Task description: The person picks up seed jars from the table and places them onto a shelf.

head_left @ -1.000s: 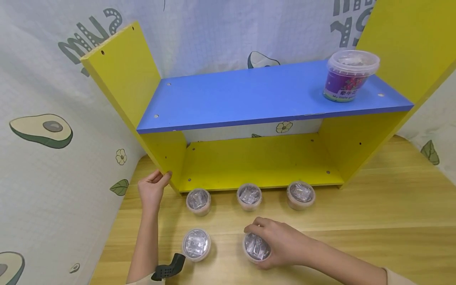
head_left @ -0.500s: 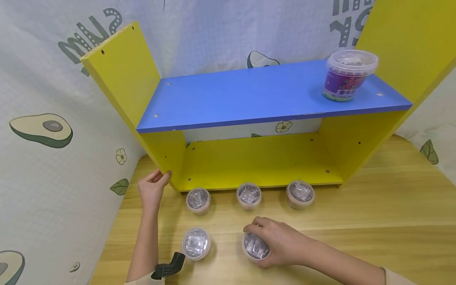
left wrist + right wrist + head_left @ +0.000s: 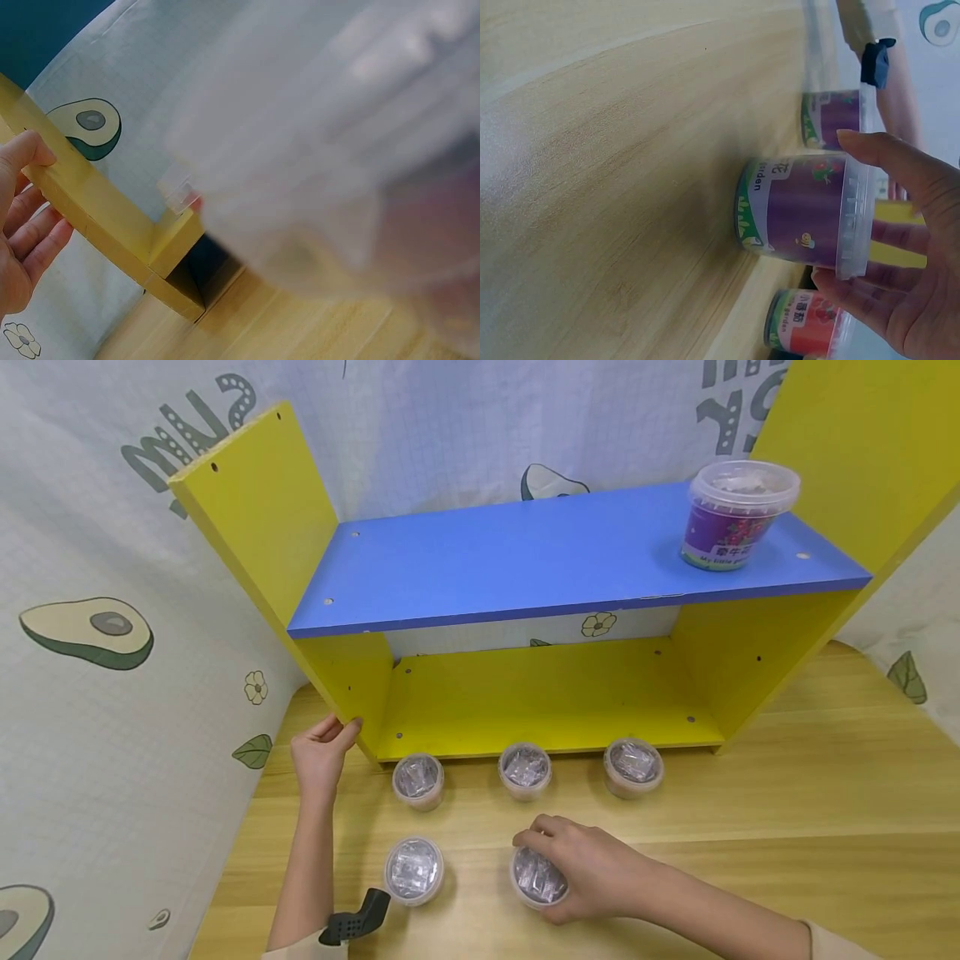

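Observation:
My left hand [image 3: 322, 758] pinches the lower front edge of the yellow side panel [image 3: 330, 681] between thumb and fingers; the left wrist view shows the same hand [image 3: 26, 217] on the panel. With my right hand [image 3: 592, 870] I grip the lidded rim of a plastic tub [image 3: 537, 878] that stands on the wooden table. In the right wrist view this tub [image 3: 802, 206] has a purple label, and the thumb and fingers of the hand [image 3: 907, 225] lie around its clear lid. Another tub [image 3: 413, 871] stands to its left.
Three tubs [image 3: 417, 779], [image 3: 525, 770], [image 3: 633, 767] stand in a row before the shelf's bottom board [image 3: 517, 702]. One purple-labelled tub [image 3: 731, 522] is on the blue board [image 3: 510, 560] at the right. A patterned cloth [image 3: 112, 718] hangs behind and at the left.

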{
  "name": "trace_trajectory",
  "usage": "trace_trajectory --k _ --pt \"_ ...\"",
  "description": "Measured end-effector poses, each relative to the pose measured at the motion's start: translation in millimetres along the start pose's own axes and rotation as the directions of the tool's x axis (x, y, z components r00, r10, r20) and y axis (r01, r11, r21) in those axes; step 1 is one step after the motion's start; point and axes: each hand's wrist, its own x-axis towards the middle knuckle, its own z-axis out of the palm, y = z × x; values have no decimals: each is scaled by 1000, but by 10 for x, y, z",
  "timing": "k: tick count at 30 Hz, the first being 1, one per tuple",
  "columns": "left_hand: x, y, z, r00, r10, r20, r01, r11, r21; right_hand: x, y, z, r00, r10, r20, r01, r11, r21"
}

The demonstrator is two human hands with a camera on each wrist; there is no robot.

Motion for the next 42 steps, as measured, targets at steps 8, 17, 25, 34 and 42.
trace_trajectory --k 8,17,25,34,42 --pt "12 -6 -1 1000 -15 0 15 1000 6 -3 11 -5 1000 0 15 -1 1000 17" --pt "8 -11 -2 1000 3 -13 -3 1000 -19 2 9 -5 1000 -3 19 2 1000 6" --pt "7 4 -3 1000 -13 12 14 1000 -15 3 1 0 1000 3 18 -3 1000 16" --pt "-8 2 -7 1000 -20 7 20 1000 -10 -5 -5 11 1000 17 26 -18 1000 12" --pt "-9 3 1 1000 -11 -2 11 1000 -3 -14 -2 23 1000 12 0 -12 1000 4"
